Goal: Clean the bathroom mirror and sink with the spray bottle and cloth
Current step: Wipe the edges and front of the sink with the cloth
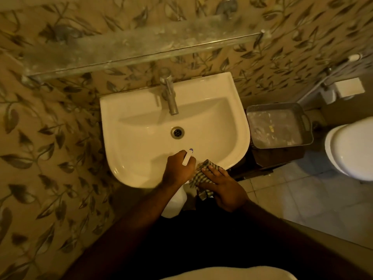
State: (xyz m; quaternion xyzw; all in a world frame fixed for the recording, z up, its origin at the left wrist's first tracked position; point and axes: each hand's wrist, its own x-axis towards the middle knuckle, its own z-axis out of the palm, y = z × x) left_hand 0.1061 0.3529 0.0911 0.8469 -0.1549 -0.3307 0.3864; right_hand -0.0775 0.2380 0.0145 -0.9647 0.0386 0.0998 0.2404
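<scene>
Nearest: two bare forearms reach fwd over dark clothing. Left hand (178, 168) is wrapped around the neck of the spray bottle (175, 201), fingers curled tight; the white trigger head (187, 157), slim and straight w/ a blue tip, points toward the basin. Bottle body is white, smooth plastic, hanging below the hand in front of the sink's front edge; contents not visible.

Right hand (224, 188) lies flat, fingers spread and extended, pressing the cloth (201, 176) down at the front-right rim of the sink (121, 138). Cloth is woven, small dark-and-light check, crumpled, one corner hanging off the rim. Hand touches cloth; no pinch seen.

Sink: white glazed ceramic, rounded front, squared back, glossy. Basin holds nothing visible; round metal drain (177, 132) w/ holes at centre. Matte metal cylindrical tap (170, 96) stands at the back ledge, spout over the basin.

Right of sink, on the floor: rectangular perforated bin (306, 126) w/ pale liner; small scraps inside. Further right: white toilet lid (349, 150), pale floor tiles (292, 199).

Far: wall tiles (50, 128) w/ leaf pattern; frosted glass shelf (125, 45) on metal brackets above the sink, surface speckled.
</scene>
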